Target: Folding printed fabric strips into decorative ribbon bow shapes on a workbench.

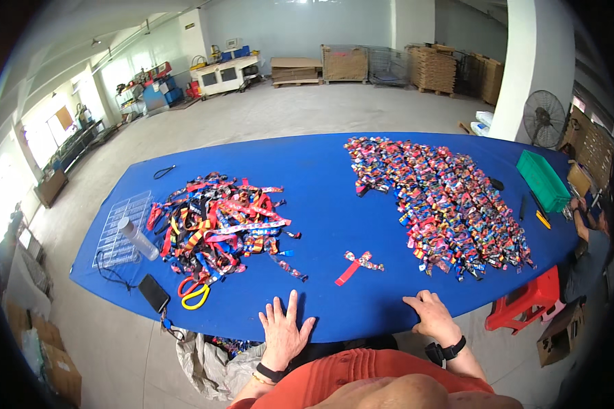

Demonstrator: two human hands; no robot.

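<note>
My left hand (284, 333) lies at the near edge of the blue table, palm down with its fingers spread and nothing in it. Farther right, my right hand (434, 317) rests on the same edge, fingers loosely bent and slightly apart, with no object visible in it. Between and beyond the hands is a small crossed piece of patterned ribbon (359, 264) with a red tail. A tangled heap of colourful printed straps (225, 221) lies to the left. On the right, many small folded or knotted strap pieces (450, 211) are spread in dense rows.
Scissors (196, 294) with red and yellow handles lie by the heap, near a black phone (154, 293), a clear cylinder (138, 239) and a wire rack (116, 228). A green bin (543, 181) sits far right. Beside the table are a red stool (527, 300) and another person (587, 252).
</note>
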